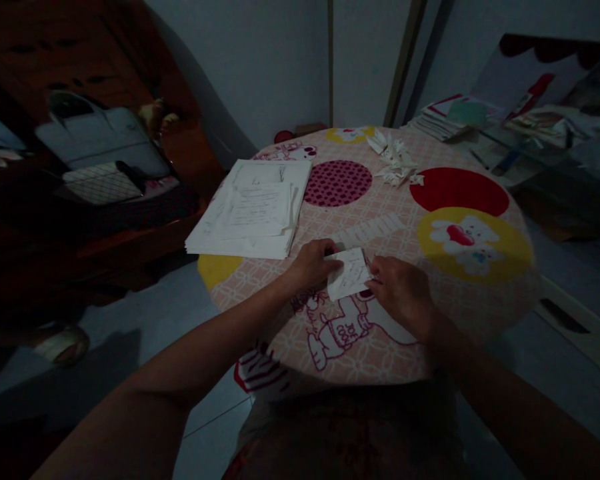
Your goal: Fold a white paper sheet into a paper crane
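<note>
A small folded sheet of written paper lies on a round table covered by a pink patterned cloth. My left hand presses on the paper's left edge with curled fingers. From the right side, my right hand pinches its lower edge. A thick stack of written sheets rests on the table to the left of my hands. A heap of folded white paper pieces lies near the far edge.
A grey bag sits on dark wooden furniture at the left. Books and papers are piled on a surface at the back right. A sandal lies on the tiled floor at the left. The room is dim.
</note>
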The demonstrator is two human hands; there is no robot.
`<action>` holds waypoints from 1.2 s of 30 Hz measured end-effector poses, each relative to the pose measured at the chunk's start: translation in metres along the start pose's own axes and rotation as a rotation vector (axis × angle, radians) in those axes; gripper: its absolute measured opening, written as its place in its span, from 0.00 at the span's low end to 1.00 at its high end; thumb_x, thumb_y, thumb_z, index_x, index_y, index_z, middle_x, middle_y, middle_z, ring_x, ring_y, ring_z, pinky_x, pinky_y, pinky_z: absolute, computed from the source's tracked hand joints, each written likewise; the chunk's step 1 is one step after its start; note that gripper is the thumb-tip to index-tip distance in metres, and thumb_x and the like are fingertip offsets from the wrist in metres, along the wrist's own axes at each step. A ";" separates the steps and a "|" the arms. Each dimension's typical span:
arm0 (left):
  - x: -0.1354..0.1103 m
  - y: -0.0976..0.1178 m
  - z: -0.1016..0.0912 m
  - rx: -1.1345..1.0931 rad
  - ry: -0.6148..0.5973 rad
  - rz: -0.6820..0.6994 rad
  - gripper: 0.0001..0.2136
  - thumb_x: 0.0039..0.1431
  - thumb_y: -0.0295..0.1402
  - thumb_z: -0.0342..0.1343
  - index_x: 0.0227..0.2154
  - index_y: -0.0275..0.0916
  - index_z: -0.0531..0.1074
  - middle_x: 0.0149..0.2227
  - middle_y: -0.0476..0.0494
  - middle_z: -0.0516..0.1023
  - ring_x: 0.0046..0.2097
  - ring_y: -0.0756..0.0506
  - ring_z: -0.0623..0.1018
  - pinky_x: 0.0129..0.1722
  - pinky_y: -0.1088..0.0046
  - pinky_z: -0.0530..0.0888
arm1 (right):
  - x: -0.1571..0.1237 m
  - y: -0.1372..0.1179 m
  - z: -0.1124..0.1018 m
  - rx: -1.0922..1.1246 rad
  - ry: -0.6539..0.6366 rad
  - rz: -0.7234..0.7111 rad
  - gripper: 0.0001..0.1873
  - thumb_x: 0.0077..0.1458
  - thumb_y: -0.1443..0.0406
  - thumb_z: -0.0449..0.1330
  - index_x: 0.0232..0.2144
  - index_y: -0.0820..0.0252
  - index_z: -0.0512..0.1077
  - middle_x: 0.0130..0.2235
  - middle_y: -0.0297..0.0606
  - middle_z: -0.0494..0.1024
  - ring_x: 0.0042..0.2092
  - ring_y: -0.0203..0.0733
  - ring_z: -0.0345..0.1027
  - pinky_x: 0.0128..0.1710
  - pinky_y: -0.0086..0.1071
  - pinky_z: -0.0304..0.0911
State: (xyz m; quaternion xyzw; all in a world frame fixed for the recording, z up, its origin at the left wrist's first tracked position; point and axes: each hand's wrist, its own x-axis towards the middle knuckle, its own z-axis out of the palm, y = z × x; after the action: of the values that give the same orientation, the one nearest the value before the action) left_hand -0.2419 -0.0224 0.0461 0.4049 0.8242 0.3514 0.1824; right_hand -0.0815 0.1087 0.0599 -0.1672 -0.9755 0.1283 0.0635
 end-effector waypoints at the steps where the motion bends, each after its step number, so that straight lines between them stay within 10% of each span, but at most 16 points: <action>1: -0.011 -0.005 -0.001 -0.092 0.048 -0.062 0.06 0.47 0.28 0.59 0.29 0.35 0.71 0.29 0.48 0.75 0.33 0.47 0.74 0.35 0.69 0.71 | 0.001 -0.006 0.002 -0.010 0.044 -0.076 0.03 0.53 0.69 0.59 0.33 0.59 0.72 0.35 0.41 0.76 0.36 0.43 0.67 0.34 0.34 0.58; 9: -0.083 0.002 0.018 -0.743 0.221 -0.364 0.23 0.51 0.26 0.55 0.49 0.41 0.57 0.35 0.48 0.76 0.27 0.50 0.76 0.23 0.75 0.73 | -0.005 -0.022 0.015 0.226 0.057 -0.535 0.12 0.58 0.73 0.51 0.35 0.62 0.74 0.41 0.46 0.74 0.46 0.48 0.64 0.48 0.43 0.61; 15: -0.116 0.007 0.019 -0.164 0.200 -0.209 0.31 0.54 0.29 0.59 0.60 0.43 0.56 0.28 0.52 0.75 0.28 0.48 0.75 0.28 0.72 0.73 | -0.029 -0.021 0.017 0.150 -0.038 -0.519 0.08 0.58 0.70 0.55 0.38 0.62 0.75 0.43 0.47 0.73 0.48 0.51 0.63 0.48 0.45 0.64; 21: -0.106 -0.008 0.003 0.251 0.259 0.153 0.32 0.48 0.30 0.66 0.58 0.41 0.64 0.54 0.38 0.68 0.55 0.38 0.69 0.52 0.57 0.71 | -0.040 -0.030 0.021 0.170 0.020 -0.454 0.12 0.60 0.72 0.52 0.41 0.63 0.75 0.46 0.49 0.72 0.48 0.51 0.62 0.48 0.45 0.64; 28: -0.083 -0.009 -0.009 0.067 -0.048 0.213 0.10 0.54 0.26 0.61 0.39 0.40 0.75 0.42 0.45 0.73 0.40 0.47 0.74 0.41 0.68 0.73 | -0.039 -0.028 0.024 0.359 -0.002 -0.334 0.08 0.55 0.74 0.56 0.34 0.61 0.75 0.47 0.47 0.71 0.50 0.49 0.64 0.50 0.44 0.63; 36: -0.072 -0.010 -0.012 0.126 -0.112 0.218 0.01 0.56 0.28 0.60 0.32 0.38 0.73 0.36 0.46 0.70 0.38 0.47 0.72 0.37 0.70 0.69 | -0.034 -0.018 0.015 0.342 -0.160 -0.200 0.09 0.46 0.73 0.63 0.32 0.60 0.77 0.35 0.39 0.74 0.40 0.43 0.66 0.42 0.36 0.60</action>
State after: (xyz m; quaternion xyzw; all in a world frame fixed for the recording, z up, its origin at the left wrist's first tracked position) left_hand -0.2106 -0.0893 0.0486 0.5215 0.7844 0.2936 0.1630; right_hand -0.0575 0.0771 0.0481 -0.0457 -0.9532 0.2978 0.0256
